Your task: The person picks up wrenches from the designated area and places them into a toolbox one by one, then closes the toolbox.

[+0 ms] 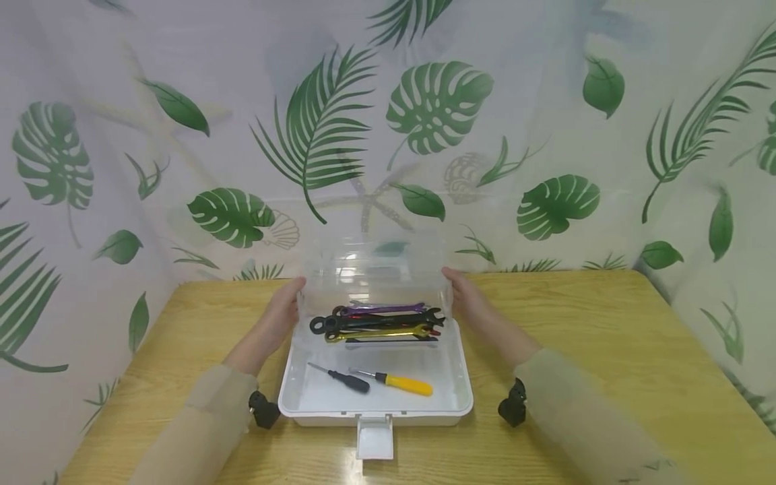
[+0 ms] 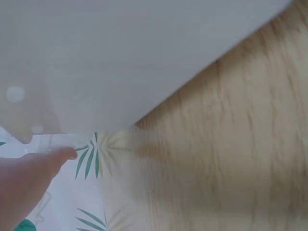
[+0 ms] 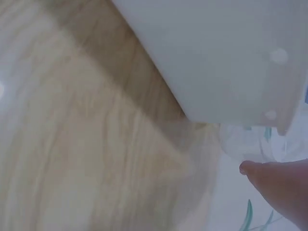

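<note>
**Both hands on the raised lid of a clear tool box**

Nearest the tabletop's front edge, the white latch (image 1: 374,436) of the tool box (image 1: 376,404) hangs open. Inside the tray lie a black screwdriver (image 1: 341,377) and a yellow-handled screwdriver (image 1: 397,382), with a stack of wrenches (image 1: 378,322) behind them. At the box's far side the clear lid (image 1: 372,273) stands upright. The left hand (image 1: 280,313) holds its left edge and the right hand (image 1: 474,303) its right edge, fingers lightly curled around the plastic. The lid looks light, thin, slightly flexible and smooth, so the side edges, gripped evenly, seem the safest hold. The loaded tray is likely heavier.
</note>
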A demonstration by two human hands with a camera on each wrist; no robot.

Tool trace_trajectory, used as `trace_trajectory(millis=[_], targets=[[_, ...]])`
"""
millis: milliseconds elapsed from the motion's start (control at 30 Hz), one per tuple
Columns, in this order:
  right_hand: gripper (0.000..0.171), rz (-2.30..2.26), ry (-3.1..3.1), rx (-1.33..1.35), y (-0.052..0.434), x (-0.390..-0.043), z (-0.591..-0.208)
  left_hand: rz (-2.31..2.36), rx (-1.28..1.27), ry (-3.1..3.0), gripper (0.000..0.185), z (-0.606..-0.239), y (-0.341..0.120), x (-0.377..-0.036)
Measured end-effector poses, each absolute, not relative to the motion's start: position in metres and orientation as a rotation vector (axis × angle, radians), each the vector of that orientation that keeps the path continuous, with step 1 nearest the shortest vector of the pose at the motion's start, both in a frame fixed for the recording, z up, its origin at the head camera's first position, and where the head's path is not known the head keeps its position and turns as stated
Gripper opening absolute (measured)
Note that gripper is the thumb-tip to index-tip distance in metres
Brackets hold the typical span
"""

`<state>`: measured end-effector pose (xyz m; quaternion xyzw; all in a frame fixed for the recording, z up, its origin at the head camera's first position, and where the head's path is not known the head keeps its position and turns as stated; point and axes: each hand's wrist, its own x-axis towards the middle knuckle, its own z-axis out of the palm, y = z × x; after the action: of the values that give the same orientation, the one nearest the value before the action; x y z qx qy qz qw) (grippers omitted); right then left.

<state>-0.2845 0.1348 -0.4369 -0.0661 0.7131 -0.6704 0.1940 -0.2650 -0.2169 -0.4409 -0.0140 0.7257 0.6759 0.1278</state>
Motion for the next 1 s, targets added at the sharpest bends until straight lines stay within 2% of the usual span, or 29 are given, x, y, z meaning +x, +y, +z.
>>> trace_trajectory(millis=[167, 300, 500, 733, 1000], targets=[[0.080, -1.872, 2.038, -0.246, 0.138, -0.284, -0.427, 1.954, 0.249, 2.143, 0.065, -0.441, -0.226, -0.262], [0.081, -1.859, 2.070, -0.216, 0.136, -0.284, -0.418, 1.932, 0.358, 2.156, 0.069, -0.439, -0.231, -0.260], [0.083, -1.806, 2.152, -0.216, 0.137, -0.281, -0.409, 1.939, 0.308, 2.178, 0.077, -0.432, -0.235, -0.260], [0.083, -1.807, 2.193, -0.294, 0.139, -0.273, -0.401, 1.852, 0.233, 2.279, 0.075, -0.419, -0.236, -0.250], [0.071, -1.700, 2.389, -0.360, 0.141, -0.255, -0.390, 1.949, 0.257, 2.184, 0.088, -0.415, -0.235, -0.240]])
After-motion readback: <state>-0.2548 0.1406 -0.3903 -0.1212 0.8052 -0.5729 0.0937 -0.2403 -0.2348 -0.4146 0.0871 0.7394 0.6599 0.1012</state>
